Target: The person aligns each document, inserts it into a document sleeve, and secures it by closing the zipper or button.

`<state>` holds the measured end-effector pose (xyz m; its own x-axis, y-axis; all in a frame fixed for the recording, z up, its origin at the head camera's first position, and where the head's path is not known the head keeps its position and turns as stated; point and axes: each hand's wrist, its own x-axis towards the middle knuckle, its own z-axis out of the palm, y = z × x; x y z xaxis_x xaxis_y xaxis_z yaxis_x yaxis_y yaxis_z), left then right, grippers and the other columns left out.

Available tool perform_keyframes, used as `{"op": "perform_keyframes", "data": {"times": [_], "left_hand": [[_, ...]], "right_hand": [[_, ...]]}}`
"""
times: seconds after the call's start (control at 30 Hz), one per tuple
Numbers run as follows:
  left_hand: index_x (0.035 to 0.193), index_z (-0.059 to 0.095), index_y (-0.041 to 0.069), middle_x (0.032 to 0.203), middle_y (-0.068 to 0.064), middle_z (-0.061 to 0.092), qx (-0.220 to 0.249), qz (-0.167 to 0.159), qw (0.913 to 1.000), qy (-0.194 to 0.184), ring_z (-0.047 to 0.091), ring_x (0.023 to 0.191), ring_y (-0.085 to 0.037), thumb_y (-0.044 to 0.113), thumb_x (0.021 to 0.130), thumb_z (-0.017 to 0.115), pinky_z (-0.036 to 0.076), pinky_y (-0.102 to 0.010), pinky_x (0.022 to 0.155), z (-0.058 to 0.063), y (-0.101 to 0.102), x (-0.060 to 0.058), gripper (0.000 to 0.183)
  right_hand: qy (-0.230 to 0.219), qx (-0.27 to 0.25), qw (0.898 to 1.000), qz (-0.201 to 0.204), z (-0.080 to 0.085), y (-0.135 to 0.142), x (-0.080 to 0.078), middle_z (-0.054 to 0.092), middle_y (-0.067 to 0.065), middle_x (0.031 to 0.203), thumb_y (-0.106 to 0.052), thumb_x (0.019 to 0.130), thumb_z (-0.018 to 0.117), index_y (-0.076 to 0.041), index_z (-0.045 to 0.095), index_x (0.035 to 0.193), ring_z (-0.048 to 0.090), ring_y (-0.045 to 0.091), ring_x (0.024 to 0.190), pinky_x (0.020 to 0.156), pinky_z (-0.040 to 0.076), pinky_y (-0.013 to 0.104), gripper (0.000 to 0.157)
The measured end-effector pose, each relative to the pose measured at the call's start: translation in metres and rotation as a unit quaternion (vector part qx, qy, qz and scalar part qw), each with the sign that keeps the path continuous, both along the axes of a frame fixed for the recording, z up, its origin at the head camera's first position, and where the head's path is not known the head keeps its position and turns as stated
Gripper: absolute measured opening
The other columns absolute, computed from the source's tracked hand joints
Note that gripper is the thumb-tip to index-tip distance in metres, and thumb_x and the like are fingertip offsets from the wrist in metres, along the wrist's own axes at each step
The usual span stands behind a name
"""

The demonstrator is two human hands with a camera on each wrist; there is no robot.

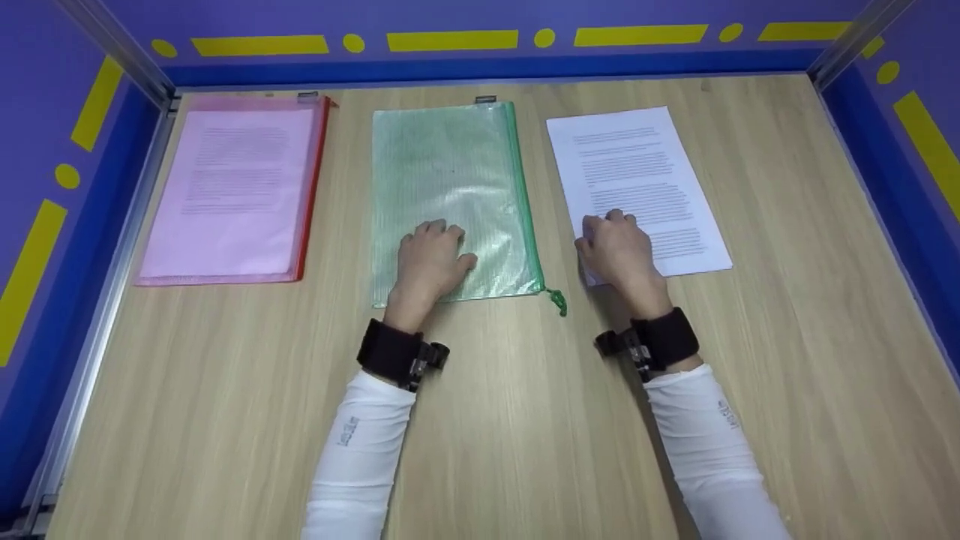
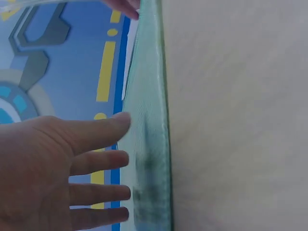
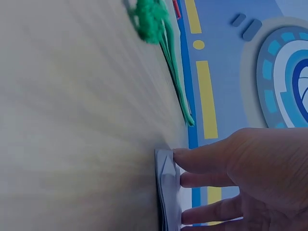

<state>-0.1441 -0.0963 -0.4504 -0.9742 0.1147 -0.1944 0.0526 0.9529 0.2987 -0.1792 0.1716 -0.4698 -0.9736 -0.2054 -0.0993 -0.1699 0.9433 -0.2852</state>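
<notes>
In the head view a green zip folder point(image 1: 450, 165) lies flat at the middle of the table, its knotted green pull cord point(image 1: 557, 301) at the near right corner. My left hand point(image 1: 431, 259) is over its lower part, and the left wrist view shows straight, spread fingers point(image 2: 98, 193) right at the folder's surface. To the right, a stack of printed paper sheets point(image 1: 637, 165) lies slightly turned. Over its lower left part is my right hand point(image 1: 619, 247). The right wrist view has the thumb at the edge of the stack point(image 3: 167, 187) and the fingers extended along its top.
A pink zip folder point(image 1: 232, 195) with a red zip edge and printed sheets inside lies at the left. Blue and purple panels point(image 1: 450, 67) with yellow marks border the wooden table point(image 1: 510, 420) at the back and sides. Both wrists wear black camera straps point(image 1: 390, 352).
</notes>
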Motion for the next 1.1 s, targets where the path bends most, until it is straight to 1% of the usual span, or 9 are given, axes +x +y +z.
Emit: {"op": "perform_keyframes", "data": {"times": [0.13,0.23,0.4,0.53,0.67,0.77,0.83,1.0,1.1], "left_hand": [[0.128,0.065,0.011,0.138,-0.013,0.06,0.0,-0.032,0.9985,0.045,0.051,0.134,-0.034,0.037,0.097,0.061,0.043,-0.053,0.109,0.007,0.023,-0.005,0.041],[0.128,0.065,0.011,0.141,-0.014,0.059,-0.004,-0.088,0.9941,0.064,0.051,0.135,-0.033,0.035,0.097,0.061,0.044,-0.051,0.109,0.011,0.044,-0.007,0.04],[0.124,0.067,0.01,0.136,-0.012,0.062,-0.014,-0.203,0.9756,0.081,0.056,0.13,-0.029,0.033,0.098,0.06,0.049,-0.046,0.105,0.01,0.079,-0.01,0.035],[0.122,0.067,0.012,0.13,-0.007,0.064,-0.041,-0.258,0.9618,0.083,0.059,0.123,-0.025,0.035,0.098,0.06,0.052,-0.041,0.1,0.004,0.1,-0.012,0.035],[0.13,0.063,0.015,0.139,-0.008,0.059,-0.071,-0.279,0.9543,0.082,0.055,0.129,-0.024,0.039,0.098,0.058,0.05,-0.041,0.104,-0.002,0.117,-0.014,0.04],[0.134,0.06,0.017,0.147,-0.009,0.052,-0.076,-0.295,0.9499,0.073,0.049,0.137,-0.028,0.04,0.099,0.057,0.045,-0.045,0.111,-0.004,0.127,-0.013,0.043],[0.134,0.06,0.018,0.146,-0.008,0.053,-0.081,-0.303,0.9477,0.061,0.05,0.136,-0.028,0.04,0.099,0.057,0.044,-0.045,0.112,-0.004,0.133,-0.011,0.042],[0.122,0.067,0.017,0.125,-0.004,0.063,-0.094,-0.296,0.9502,0.028,0.06,0.117,-0.022,0.037,0.098,0.057,0.053,-0.039,0.094,-0.006,0.139,-0.006,0.032],[0.119,0.069,0.016,0.122,-0.004,0.063,-0.095,-0.284,0.954,0.012,0.06,0.114,-0.021,0.036,0.099,0.057,0.054,-0.037,0.088,-0.006,0.139,-0.003,0.031]], "right_hand": [[-0.005,-0.02,1.0,0.01,0.001,0.002,0.0,0.065,0.03,0.105,-0.021,0.097,0.057,0.003,0.067,0.108,0.062,0.047,0.098,0.078,0.054,0.057,0.029],[-0.023,-0.051,0.998,0.01,0.003,0.006,-0.003,0.065,0.03,0.116,-0.022,0.099,0.054,0.003,0.065,0.121,0.062,0.047,0.11,0.09,0.052,0.057,0.035],[-0.046,-0.096,0.994,-0.008,0.007,0.016,-0.008,0.057,0.029,0.137,-0.023,0.102,0.053,0.003,0.056,0.136,0.053,0.045,0.129,0.108,0.043,0.055,0.043],[-0.035,-0.101,0.994,-0.013,0.01,0.027,-0.012,0.054,0.03,0.14,-0.023,0.102,0.053,0.001,0.055,0.137,0.051,0.047,0.13,0.11,0.041,0.057,0.043],[-0.027,-0.095,0.995,-0.031,0.012,0.043,-0.015,0.05,0.032,0.143,-0.023,0.101,0.054,0.0,0.056,0.138,0.046,0.05,0.133,0.11,0.039,0.061,0.044],[-0.028,-0.088,0.994,-0.057,0.012,0.059,-0.017,0.044,0.035,0.146,-0.025,0.1,0.054,-0.001,0.054,0.139,0.042,0.053,0.136,0.11,0.036,0.064,0.046],[-0.035,-0.091,0.992,-0.08,0.012,0.07,-0.019,0.04,0.036,0.148,-0.026,0.1,0.053,-0.001,0.052,0.141,0.039,0.054,0.138,0.112,0.034,0.064,0.048],[-0.068,-0.115,0.982,-0.134,0.01,0.098,-0.022,0.035,0.035,0.152,-0.026,0.1,0.052,0.0,0.038,0.15,0.034,0.053,0.141,0.115,0.031,0.062,0.058],[-0.099,-0.127,0.974,-0.16,0.009,0.111,-0.021,0.031,0.034,0.154,-0.03,0.101,0.049,0.0,0.025,0.155,0.031,0.053,0.143,0.116,0.029,0.062,0.067]]}}
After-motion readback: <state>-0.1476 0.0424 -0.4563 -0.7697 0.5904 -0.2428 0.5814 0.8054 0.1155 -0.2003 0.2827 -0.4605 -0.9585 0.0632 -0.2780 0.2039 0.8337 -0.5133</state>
